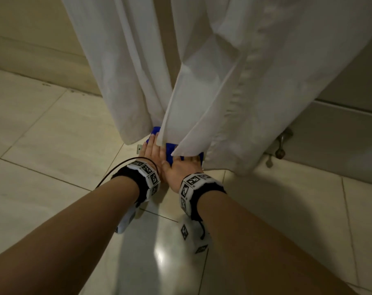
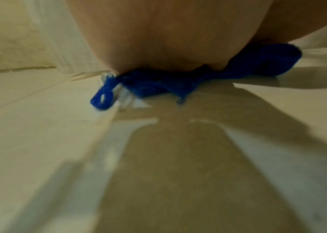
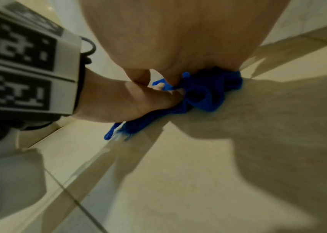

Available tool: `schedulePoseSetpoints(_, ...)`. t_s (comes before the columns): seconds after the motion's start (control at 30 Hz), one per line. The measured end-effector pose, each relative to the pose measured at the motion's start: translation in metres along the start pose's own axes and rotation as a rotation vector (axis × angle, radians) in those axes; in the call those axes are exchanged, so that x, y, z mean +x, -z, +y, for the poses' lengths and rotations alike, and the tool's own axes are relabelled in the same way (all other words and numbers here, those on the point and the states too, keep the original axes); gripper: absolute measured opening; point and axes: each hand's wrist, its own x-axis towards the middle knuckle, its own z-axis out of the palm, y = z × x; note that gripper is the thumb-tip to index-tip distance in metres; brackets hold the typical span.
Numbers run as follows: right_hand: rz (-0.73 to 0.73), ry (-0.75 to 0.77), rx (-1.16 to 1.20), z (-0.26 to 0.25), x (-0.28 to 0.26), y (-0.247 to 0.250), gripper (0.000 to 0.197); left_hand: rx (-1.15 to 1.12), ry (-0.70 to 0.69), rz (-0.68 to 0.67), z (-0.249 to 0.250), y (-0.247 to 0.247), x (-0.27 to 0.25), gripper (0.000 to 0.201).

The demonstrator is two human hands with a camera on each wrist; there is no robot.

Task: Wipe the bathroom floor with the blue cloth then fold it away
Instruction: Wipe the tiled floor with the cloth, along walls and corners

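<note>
The blue cloth [image 1: 169, 153] lies bunched on the pale tiled floor [image 1: 53, 145], partly hidden under the hem of a white curtain [image 1: 202, 81]. My left hand [image 1: 152, 149] lies flat on the cloth's left part with its fingers straight. Beside it, my right hand [image 1: 184, 167] presses the right part, and its fingertips are hidden by the curtain hem. In the left wrist view the palm [image 2: 148, 39] bears down on the crumpled cloth [image 2: 158, 83]. The right wrist view shows the right palm [image 3: 178, 39] on the cloth [image 3: 204, 94], with the left hand [image 3: 122, 102] touching alongside.
The curtain hangs to the floor right in front of the hands. A metal fitting [image 1: 280, 145] stands at the foot of a low wall on the right. Glossy tiles stretch out to the left and towards me.
</note>
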Motion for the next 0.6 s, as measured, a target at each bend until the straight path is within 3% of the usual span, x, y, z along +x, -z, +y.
schedulePoseSetpoints(0.17, 0.012, -0.080, 0.071, 0.034, -0.008, 0.000, 0.070, 0.012, -0.079, -0.024, 0.035, 0.007, 0.008, 0.087)
schedulePoseSetpoints(0.33, 0.013, -0.121, 0.111, 0.070, -0.027, 0.005, 0.070, 0.185, -0.225, -0.104, 0.071, 0.024, -0.021, 0.072)
schedulePoseSetpoints(0.5, 0.019, -0.127, 0.049, 0.095, -0.057, 0.005, 0.069, 0.022, -0.117, -0.016, 0.104, 0.017, -0.021, 0.097)
schedulePoseSetpoints(0.6, 0.054, -0.165, 0.008, 0.118, -0.069, -0.005, 0.071, 0.015, -0.170, 0.075, 0.126, 0.012, -0.031, 0.092)
